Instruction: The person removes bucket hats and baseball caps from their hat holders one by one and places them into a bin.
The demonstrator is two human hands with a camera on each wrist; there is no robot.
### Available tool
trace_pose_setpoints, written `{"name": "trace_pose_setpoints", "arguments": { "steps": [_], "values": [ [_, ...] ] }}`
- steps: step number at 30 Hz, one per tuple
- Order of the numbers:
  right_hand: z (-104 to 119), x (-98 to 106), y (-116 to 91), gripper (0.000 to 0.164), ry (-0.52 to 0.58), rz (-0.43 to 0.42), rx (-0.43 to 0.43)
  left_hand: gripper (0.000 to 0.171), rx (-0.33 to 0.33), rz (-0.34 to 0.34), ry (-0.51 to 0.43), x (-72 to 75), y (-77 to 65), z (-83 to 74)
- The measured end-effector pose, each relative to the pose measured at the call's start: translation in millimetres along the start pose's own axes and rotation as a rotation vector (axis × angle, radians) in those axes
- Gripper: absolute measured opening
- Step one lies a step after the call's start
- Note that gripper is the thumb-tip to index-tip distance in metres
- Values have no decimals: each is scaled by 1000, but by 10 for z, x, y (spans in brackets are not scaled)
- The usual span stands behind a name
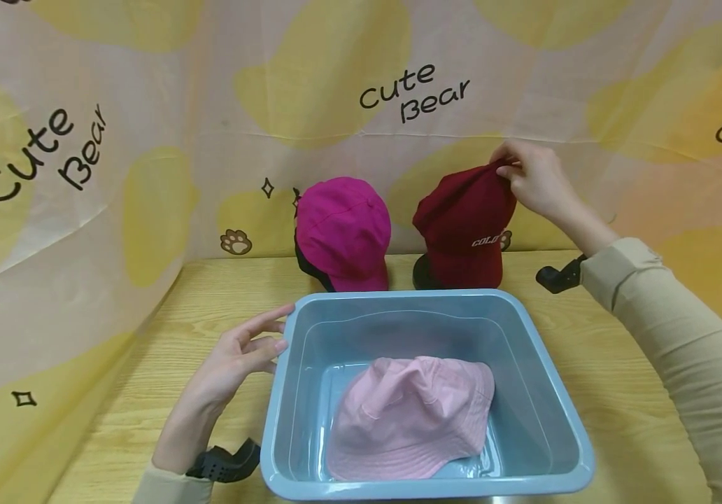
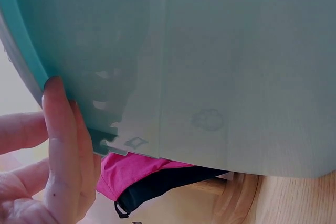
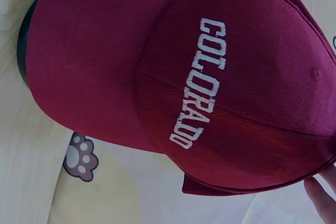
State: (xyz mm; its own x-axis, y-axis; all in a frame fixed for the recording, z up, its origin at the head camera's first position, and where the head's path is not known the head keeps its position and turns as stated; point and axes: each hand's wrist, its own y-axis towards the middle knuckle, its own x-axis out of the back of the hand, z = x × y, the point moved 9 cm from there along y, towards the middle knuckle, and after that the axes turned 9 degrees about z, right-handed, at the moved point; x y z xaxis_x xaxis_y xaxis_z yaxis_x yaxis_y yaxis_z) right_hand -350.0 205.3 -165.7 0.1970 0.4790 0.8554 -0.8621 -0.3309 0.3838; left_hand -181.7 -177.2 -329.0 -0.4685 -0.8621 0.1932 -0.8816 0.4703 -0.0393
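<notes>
The blue tub (image 1: 555,381) is sitting on the bench (image 1: 229,287) in front of the two caps, probably for a short reach, and is holding the pink bucket hat (image 1: 411,413). Behind its far rim, the magenta cap (image 1: 345,231) is standing beside the red cap (image 1: 464,217); a dark base (image 1: 422,273) is showing below the latter, presumably supporting it. The right grip (image 1: 534,178) is pinching the red cap's upper edge, fingertips together on the cloth. The left grip (image 1: 241,353) is touching the tub's left rim, fingers extended and apart, seemingly steadying it.
</notes>
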Motion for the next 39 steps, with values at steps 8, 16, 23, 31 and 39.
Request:
{"name": "trace_pose_setpoints", "arguments": {
  "steps": [8,16,23,31,39],
  "values": [
    [-37,48,102,18,39,10,-5,54,-5,4,-2,1,8,-1],
    [-238,179,63,20,84,-23,-130,54,1,3,11,-10,13,1],
    [-207,326,-37,18,101,-85,-118,53,-14,2,32,-7,-2,-14],
    [-52,464,-129,16,26,-135,-54,53,-12,-1,31,0,-4,-13],
    [40,549,-237,14,27,-152,-40,53,-16,4,28,2,4,-12]
  ]
}}
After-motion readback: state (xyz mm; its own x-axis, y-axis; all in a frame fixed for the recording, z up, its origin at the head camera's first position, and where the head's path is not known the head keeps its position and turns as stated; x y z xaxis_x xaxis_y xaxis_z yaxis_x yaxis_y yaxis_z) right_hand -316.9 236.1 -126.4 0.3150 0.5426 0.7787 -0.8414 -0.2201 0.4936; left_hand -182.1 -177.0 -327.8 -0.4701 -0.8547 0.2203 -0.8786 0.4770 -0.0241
